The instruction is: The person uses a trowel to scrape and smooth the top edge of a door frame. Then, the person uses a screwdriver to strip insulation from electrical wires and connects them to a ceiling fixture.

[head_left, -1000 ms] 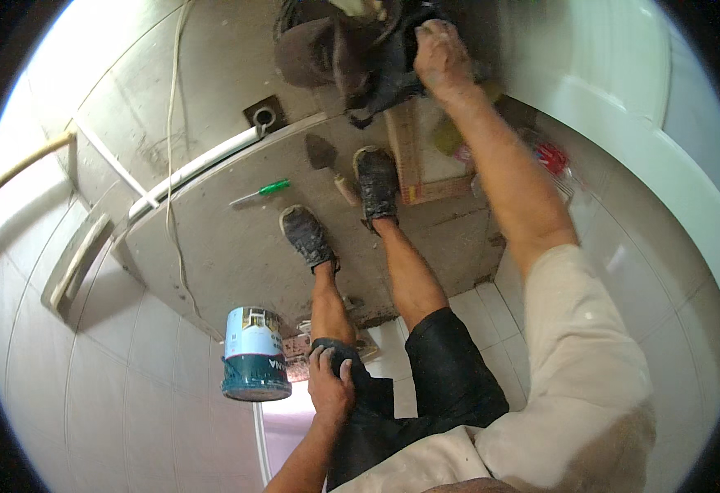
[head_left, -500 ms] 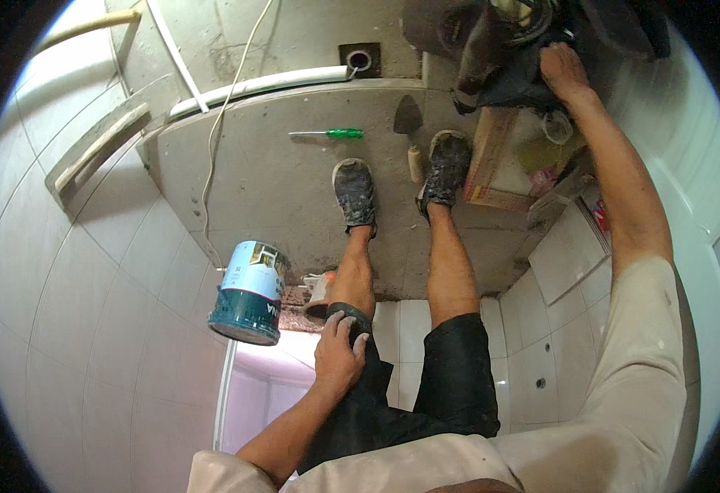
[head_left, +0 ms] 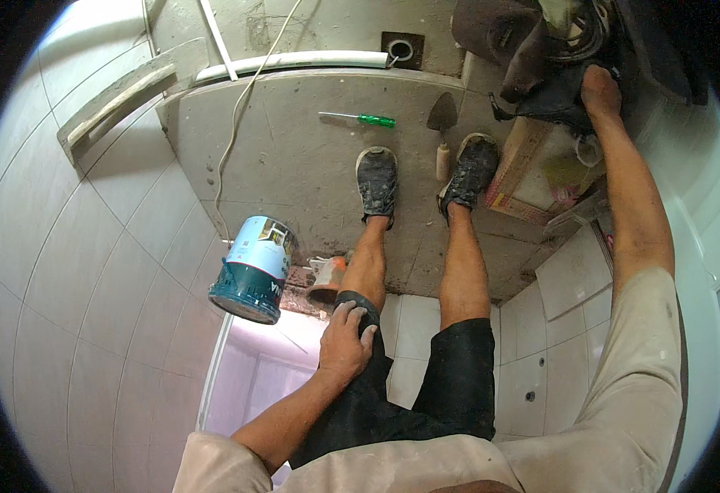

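My left hand (head_left: 346,343) rests on my left knee, over the hem of my black shorts (head_left: 450,374), its fingers lying loosely and holding nothing. At the far right, my right arm is stretched out and my right hand (head_left: 602,93) is at a dark cloth bag (head_left: 553,103). Its fingers are hidden, and whether they grip the cloth does not show. Coiled cable (head_left: 590,37) lies in the top of the dark pile. On the floor beyond my feet are a green-handled screwdriver (head_left: 374,121) and a trowel (head_left: 442,115) with a wooden handle.
To the left stands a blue and dark green paint bucket (head_left: 253,267). A pale cable (head_left: 232,148) runs up the floor past a white pipe (head_left: 319,60) and a square drain hole (head_left: 402,51). Below the bag lies a cardboard box (head_left: 524,168). An orange-and-white object (head_left: 327,275) sits beside my left leg.
The view has shifted, so the floor things sit further right. My right hand has turned, and its fingers are now more hidden at the dark bag. My left hand stays on the knee.
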`<state>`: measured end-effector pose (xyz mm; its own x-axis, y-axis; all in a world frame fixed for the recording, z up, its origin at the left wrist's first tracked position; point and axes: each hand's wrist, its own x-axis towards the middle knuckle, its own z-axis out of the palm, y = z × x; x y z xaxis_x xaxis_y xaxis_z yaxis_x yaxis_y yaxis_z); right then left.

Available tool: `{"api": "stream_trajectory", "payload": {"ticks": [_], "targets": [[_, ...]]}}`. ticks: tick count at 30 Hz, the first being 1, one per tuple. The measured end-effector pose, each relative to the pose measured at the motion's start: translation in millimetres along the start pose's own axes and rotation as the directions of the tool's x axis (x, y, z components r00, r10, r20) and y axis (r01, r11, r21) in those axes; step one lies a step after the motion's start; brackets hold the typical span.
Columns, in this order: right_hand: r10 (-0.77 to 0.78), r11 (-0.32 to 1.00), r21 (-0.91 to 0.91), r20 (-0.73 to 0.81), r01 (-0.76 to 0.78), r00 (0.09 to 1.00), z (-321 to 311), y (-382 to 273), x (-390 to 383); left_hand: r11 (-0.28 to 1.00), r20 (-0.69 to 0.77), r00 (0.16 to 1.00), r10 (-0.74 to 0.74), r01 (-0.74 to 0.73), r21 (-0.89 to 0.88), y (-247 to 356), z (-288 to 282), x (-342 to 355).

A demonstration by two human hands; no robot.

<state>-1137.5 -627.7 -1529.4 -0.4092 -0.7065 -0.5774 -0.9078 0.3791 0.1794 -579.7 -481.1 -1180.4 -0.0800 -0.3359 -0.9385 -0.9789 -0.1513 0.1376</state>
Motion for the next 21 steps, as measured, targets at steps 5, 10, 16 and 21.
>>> {"api": "stream_trajectory", "payload": {"ticks": [5,10,16,21], "targets": [[0.153,0.982,0.122,-0.042,-0.147,0.987,-4.8,-17.3,0.1,0.999,-0.010,1.000,-0.015,0.016,0.035,3.7,1.6,-1.9],[0.204,0.962,0.199,-0.068,-0.187,0.977,24.4,5.3,18.2,0.997,-0.020,1.000,-0.005,0.007,0.075,2.3,6.8,1.3],[0.041,0.999,-0.018,-0.018,-0.041,0.999,51.1,26.6,20.4,0.998,0.010,0.999,-0.053,0.053,0.042,8.9,5.7,-1.0],[-0.072,0.991,0.081,-0.348,0.107,0.935,43.6,35.3,-23.2,0.995,0.020,0.997,-0.081,0.080,0.054,8.8,8.8,-1.4]]}}
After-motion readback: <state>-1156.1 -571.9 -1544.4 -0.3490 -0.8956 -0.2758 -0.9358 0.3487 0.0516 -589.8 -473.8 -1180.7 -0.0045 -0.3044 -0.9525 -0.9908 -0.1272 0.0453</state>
